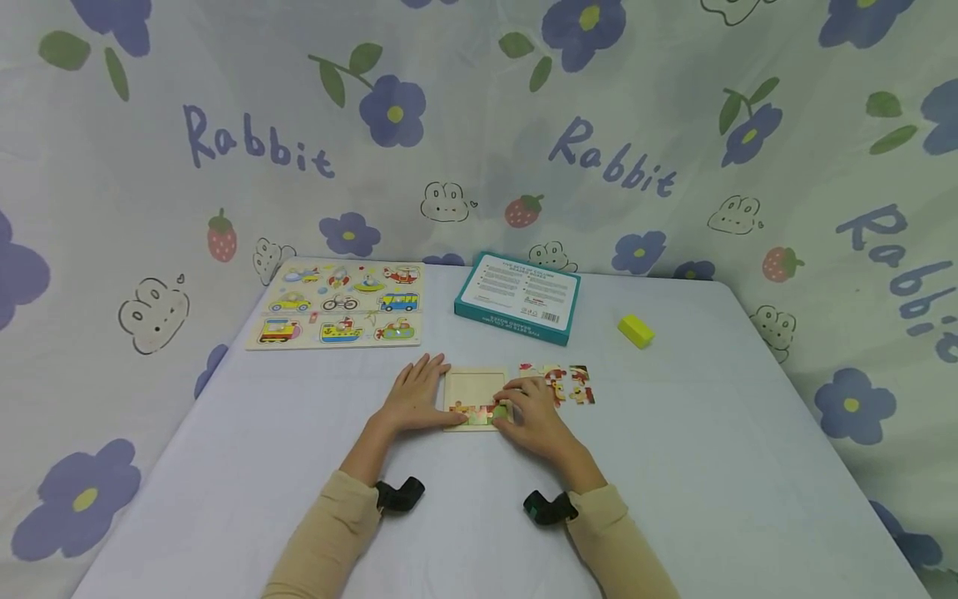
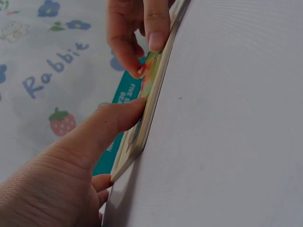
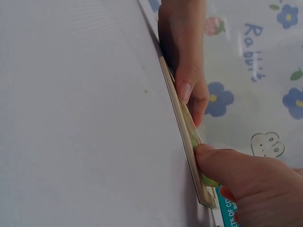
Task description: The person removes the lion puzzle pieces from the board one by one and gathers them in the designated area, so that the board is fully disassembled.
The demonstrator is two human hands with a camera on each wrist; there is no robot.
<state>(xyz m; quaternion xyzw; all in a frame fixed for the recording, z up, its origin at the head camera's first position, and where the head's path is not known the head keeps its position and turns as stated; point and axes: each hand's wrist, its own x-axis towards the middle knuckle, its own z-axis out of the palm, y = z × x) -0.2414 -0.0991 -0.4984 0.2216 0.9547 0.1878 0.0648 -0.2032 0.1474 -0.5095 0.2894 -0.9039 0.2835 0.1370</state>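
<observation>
The left hand (image 1: 416, 401), fingers straight, touches the frame (image 1: 476, 388); the right hand (image 1: 537, 419) apparently pinches a piece (image 1: 500, 411). Box (image 1: 516, 293) reads "FIVE SETS OF"; cloth (image 1: 449, 125) behind white table (image 1: 464, 541), "Rabbit".

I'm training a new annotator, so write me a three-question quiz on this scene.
1. True or false: in the head view, the yellow block lies to the right of the teal box.
2. Where do the fitted pieces lie in the puzzle tray? A) only along its far edge; B) along its near edge.
3. Which hand is closer to the loose pieces?

Key: 1. True. 2. B. 3. The right hand.
</observation>
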